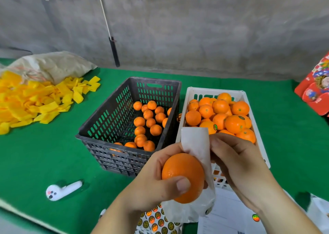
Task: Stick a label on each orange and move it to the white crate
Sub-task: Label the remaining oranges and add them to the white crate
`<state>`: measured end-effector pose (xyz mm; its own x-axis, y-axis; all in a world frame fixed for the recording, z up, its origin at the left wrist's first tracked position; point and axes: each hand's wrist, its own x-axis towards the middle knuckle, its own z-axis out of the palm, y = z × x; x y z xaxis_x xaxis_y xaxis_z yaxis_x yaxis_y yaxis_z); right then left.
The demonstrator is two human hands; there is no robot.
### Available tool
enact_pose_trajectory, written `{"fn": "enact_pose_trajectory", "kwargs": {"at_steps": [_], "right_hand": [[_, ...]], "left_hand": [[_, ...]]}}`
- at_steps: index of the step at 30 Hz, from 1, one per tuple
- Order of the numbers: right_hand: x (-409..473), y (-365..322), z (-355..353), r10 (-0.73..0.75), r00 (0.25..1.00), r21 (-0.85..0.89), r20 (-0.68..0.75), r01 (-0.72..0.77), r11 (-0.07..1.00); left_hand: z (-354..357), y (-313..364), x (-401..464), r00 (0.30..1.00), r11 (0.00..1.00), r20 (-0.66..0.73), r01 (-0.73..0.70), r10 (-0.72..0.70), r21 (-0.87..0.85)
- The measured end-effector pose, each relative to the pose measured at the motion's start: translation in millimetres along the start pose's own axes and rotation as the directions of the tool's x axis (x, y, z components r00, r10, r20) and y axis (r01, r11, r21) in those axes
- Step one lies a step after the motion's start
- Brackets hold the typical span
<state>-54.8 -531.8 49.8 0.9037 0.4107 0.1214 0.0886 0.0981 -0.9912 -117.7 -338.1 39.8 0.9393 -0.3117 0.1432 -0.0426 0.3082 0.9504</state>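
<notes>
The left hand (156, 176) grips an orange (183, 177), thumb pressed on its front, with a white backing strip (197, 150) held against the fruit. The right hand (236, 162) pinches that strip's far edge. Just beyond the right hand stands the white crate (191, 98), heaped with oranges almost to its rim; beyond the left hand the black crate (114, 112) is about half empty, the two crates nearly touching. Left of the left hand the green tabletop (44, 153) lies open, save a white earbud (62, 190). Below the hands lies a sticker sheet (156, 221). Behind rises a grey concrete wall (195, 29).
</notes>
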Motion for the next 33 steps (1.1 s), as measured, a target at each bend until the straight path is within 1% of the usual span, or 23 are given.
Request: {"fn": "enact_pose_trajectory", "kwargs": {"at_steps": [2,3,6,8,11,13,15,17,19,20,21,23,25,26,27,28,29,30,31,32,33], "right_hand": [[-1,0,-2,-0.063,0.998,0.057,-0.015,0.063,0.996],[0,1,-5,-0.085,0.996,0.052,-0.032,0.086,0.995],[1,-3,-9,-0.156,0.986,-0.096,-0.054,0.150,0.984],[0,-5,-10,-0.187,0.982,-0.150,-0.037,0.179,0.972],[-1,-8,-7,-0.185,0.982,-0.129,-0.037,0.178,0.975],[-1,-9,-8,-0.217,0.975,-0.192,-0.051,0.204,0.960],[-3,-12,-8,-0.237,0.971,-0.223,-0.021,0.226,0.948],[-4,-14,-5,-0.289,0.957,-0.312,-0.004,0.273,0.910],[-3,-11,-4,-0.346,0.938,-0.457,0.029,0.320,0.830],[-3,-11,-3,-0.369,0.928,-0.502,0.053,0.344,0.794],[-3,-9,-3,-0.374,0.925,-0.511,0.069,0.355,0.783],[-3,-8,-5,-0.330,0.938,-0.431,0.111,0.344,0.834],[-3,-8,-6,-0.246,0.959,-0.225,0.143,0.274,0.935],[-3,-9,-5,-0.177,0.975,-0.104,0.135,0.191,0.976],[-2,-8,-4,-0.099,0.991,-0.021,0.094,0.101,0.995],[-2,-6,-3,-0.036,0.999,0.016,0.024,0.035,0.999],[-3,-6,-1,-0.026,0.997,-0.007,-0.067,0.026,1.000],[-4,-6,2,-0.065,0.983,-0.078,-0.172,0.053,0.996],[-6,-8,4,-0.154,0.953,-0.182,-0.259,0.109,0.977],[-11,-11,8,-0.268,0.909,-0.287,-0.319,0.177,0.942],[-16,-14,11,-0.399,0.856,-0.397,-0.328,0.258,0.881]], "left_hand": [[-1,-1,-1,1.000,1.000,-0.006,0.000,0.000,-0.029],[-2,-1,-1,1.000,0.999,-0.011,0.001,-0.002,-0.054],[-3,1,0,1.000,0.995,0.023,-0.015,0.017,-0.095],[-3,2,2,0.998,0.997,0.055,-0.021,0.025,-0.075],[-3,4,2,0.998,1.000,0.055,-0.005,0.006,-0.024],[-5,3,1,0.999,1.000,0.051,0.009,-0.009,-0.003],[-6,3,0,0.999,1.000,0.051,0.017,-0.018,0.019],[-6,3,0,0.997,1.000,0.072,0.011,-0.013,0.027],[-5,2,1,0.994,1.000,0.112,-0.006,0.003,0.025],[-5,2,1,0.992,1.000,0.125,-0.013,0.010,0.023],[-5,2,1,0.991,1.000,0.134,-0.016,0.014,0.016],[-7,2,-1,0.990,0.999,0.138,-0.011,0.016,-0.034],[-9,3,-4,0.989,0.993,0.148,0.012,0.005,-0.114],[-11,4,-6,0.986,0.988,0.164,0.024,0.002,-0.153],[-13,5,-8,0.984,0.982,0.179,0.033,0.001,-0.187],[-15,6,-10,0.983,0.977,0.182,0.043,-0.004,-0.209],[-18,7,-12,0.986,0.976,0.167,0.049,-0.013,-0.212],[-20,7,-13,0.991,0.980,0.131,0.049,-0.023,-0.194],[-23,7,-14,0.996,0.987,0.080,0.043,-0.031,-0.154],[-25,6,-14,0.999,0.993,0.022,0.043,-0.041,-0.106],[-25,5,-14,0.998,0.997,-0.035,0.050,-0.052,-0.063]]}}
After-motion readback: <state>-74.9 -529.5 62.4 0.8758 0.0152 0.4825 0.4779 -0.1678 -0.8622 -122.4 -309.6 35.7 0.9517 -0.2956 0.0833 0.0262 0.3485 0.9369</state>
